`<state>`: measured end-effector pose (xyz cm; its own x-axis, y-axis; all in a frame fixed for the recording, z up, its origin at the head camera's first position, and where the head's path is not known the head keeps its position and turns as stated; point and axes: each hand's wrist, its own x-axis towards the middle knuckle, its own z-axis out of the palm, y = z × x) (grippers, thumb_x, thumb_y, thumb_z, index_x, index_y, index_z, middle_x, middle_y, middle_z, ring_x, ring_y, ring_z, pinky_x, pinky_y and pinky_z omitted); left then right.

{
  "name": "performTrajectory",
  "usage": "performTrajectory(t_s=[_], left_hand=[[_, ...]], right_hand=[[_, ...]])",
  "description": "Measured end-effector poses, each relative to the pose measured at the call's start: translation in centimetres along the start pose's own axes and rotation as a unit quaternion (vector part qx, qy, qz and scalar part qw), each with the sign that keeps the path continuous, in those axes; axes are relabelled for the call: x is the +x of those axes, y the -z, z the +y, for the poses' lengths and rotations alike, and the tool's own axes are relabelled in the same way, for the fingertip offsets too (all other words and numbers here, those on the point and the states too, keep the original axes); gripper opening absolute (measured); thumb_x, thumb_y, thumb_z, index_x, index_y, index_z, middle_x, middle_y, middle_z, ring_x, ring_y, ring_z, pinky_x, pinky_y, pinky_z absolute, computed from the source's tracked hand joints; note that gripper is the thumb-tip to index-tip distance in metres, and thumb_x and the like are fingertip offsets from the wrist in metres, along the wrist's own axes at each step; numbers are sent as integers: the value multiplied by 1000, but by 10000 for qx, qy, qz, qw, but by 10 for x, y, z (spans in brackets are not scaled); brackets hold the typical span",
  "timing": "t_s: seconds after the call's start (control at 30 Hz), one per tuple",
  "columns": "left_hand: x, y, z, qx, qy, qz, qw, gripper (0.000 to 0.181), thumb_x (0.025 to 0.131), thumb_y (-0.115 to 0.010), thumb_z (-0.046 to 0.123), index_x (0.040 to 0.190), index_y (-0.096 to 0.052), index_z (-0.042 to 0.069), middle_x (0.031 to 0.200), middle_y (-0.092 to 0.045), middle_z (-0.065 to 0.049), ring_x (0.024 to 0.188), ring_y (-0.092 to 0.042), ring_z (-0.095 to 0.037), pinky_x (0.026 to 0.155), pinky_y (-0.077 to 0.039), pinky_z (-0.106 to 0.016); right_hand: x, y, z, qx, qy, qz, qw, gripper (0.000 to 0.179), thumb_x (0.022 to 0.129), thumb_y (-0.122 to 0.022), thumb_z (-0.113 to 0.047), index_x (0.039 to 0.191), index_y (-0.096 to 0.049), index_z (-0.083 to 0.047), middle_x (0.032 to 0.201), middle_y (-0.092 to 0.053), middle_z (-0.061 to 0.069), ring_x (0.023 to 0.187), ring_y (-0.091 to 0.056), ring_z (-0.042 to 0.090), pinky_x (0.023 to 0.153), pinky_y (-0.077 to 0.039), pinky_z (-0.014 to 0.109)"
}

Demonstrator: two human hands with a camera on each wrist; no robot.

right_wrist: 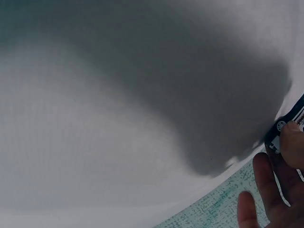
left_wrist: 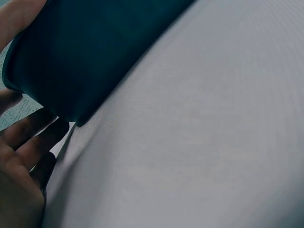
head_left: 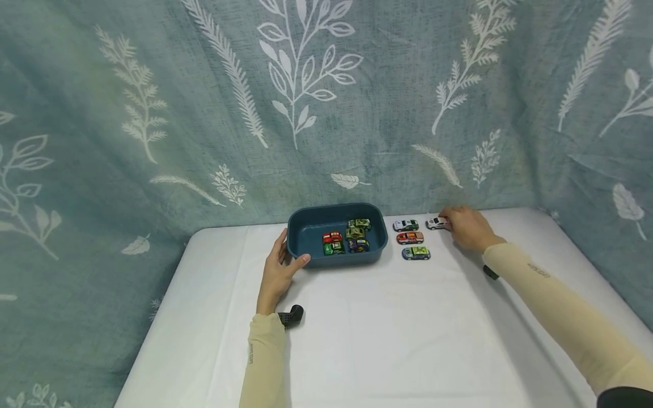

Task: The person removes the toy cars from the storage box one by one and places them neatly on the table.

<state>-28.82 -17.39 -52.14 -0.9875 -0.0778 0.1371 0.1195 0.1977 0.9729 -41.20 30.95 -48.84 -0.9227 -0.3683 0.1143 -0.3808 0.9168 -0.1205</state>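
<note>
A dark blue plastic bin [head_left: 334, 260] stands at the back of the table with several toy cars inside, among them a red toy car [head_left: 333, 236] and a green toy car [head_left: 334, 248]. My left hand [head_left: 278, 275] holds the bin's left end, thumb along the front and fingers round the side. In the left wrist view the bin wall [left_wrist: 80, 57] sits between thumb and fingers. At the back right, my right hand [head_left: 466, 228] pinches a white toy car [head_left: 436, 223] at its right end. The right wrist view shows the thumb over this car [right_wrist: 281, 126], partly hidden.
Between the bin and my right hand lie a white-and-green toy car [head_left: 405, 225], a red-orange toy car [head_left: 410, 238] and a yellow-green and blue toy car [head_left: 416, 253]. A white cloth covers the table [head_left: 398, 328]. Green leaf-patterned fabric [head_left: 326, 158] hangs right behind it.
</note>
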Motion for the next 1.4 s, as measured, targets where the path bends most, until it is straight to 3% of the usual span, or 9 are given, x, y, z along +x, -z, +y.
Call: performTrajectory(t_s=[0.13, 0.23, 0.5, 0.67, 0.87, 0.97, 1.07, 1.17, 1.4], left_hand=[[-8, 0, 20, -12, 10, 8, 10000, 92, 93, -83, 17, 169, -30, 12, 165, -40, -29, 157, -35, -44, 132, -26, -57], [-9, 0, 22, 37, -3, 8, 10000, 91, 93, -83, 17, 168, -31, 9, 165, -41, -29, 156, -36, -45, 131, -27, -58], [6, 0, -8, 115, -50, 44, 9999, 95, 93, -85, 22, 170, -28, 17, 165, -42, -25, 156, -37, -42, 132, -26, -57], [8, 3, -14, 106, -118, 38, 9999, 95, 91, -87, 29, 168, -32, 24, 166, -44, -20, 156, -39, -38, 131, -28, -55], [5, 2, -14, 74, -90, 30, 9999, 95, 90, -87, 32, 168, -33, 26, 166, -45, -17, 156, -40, -35, 131, -28, -55], [5, 1, -16, 114, -90, 23, 9999, 95, 91, -86, 32, 169, -32, 26, 167, -44, -16, 157, -39, -34, 131, -29, -55], [5, 0, -17, 149, -112, 47, 9998, 95, 92, -86, 32, 169, -31, 25, 167, -43, -15, 157, -39, -35, 131, -29, -55], [5, 1, -17, 177, -113, 85, 9997, 96, 91, -86, 34, 169, -31, 27, 167, -43, -14, 156, -40, -34, 131, -30, -54], [4, 1, -14, 140, -104, 75, 9998, 95, 91, -87, 33, 168, -33, 28, 166, -45, -15, 156, -40, -33, 131, -29, -54]], right_hand=[[0, 0, 0, 71, -65, 11, 10000, 29, 105, -59, -4, 132, -67, 2, 128, -69, 27, 116, -63, 51, 92, -53, 71], [-1, -1, 1, 179, -133, -67, 9997, 31, 104, -60, -4, 134, -64, 2, 132, -66, 29, 121, -61, 53, 95, -51, 74], [2, 2, 2, 308, -348, -518, 9976, 48, 106, -63, -13, 150, -50, 2, 146, -54, 33, 135, -51, 56, 99, -45, 79], [3, 5, -7, 471, -492, -420, 9968, 57, 108, -61, -27, 155, -43, 0, 152, -48, 34, 139, -47, 56, 101, -38, 82], [9, 8, -46, 423, -282, 422, 9978, 54, 109, -59, -36, 151, -49, -3, 147, -51, 30, 136, -47, 51, 98, -39, 72], [17, 11, -70, 266, 30, 931, 9953, 48, 109, -59, -36, 145, -55, -5, 145, -52, 27, 135, -47, 49, 99, -37, 72], [28, 15, -94, 259, 393, 1157, 9922, 43, 109, -60, -35, 140, -59, -7, 145, -53, 24, 135, -47, 47, 103, -36, 73], [40, 18, -118, 478, 738, 986, 9912, 41, 109, -59, -37, 138, -63, -8, 148, -53, 23, 138, -46, 46, 106, -36, 73], [66, 25, -169, 936, 1206, 72, 9883, 36, 106, -64, -43, 127, -73, -14, 152, -53, 19, 143, -46, 44, 115, -39, 69]])
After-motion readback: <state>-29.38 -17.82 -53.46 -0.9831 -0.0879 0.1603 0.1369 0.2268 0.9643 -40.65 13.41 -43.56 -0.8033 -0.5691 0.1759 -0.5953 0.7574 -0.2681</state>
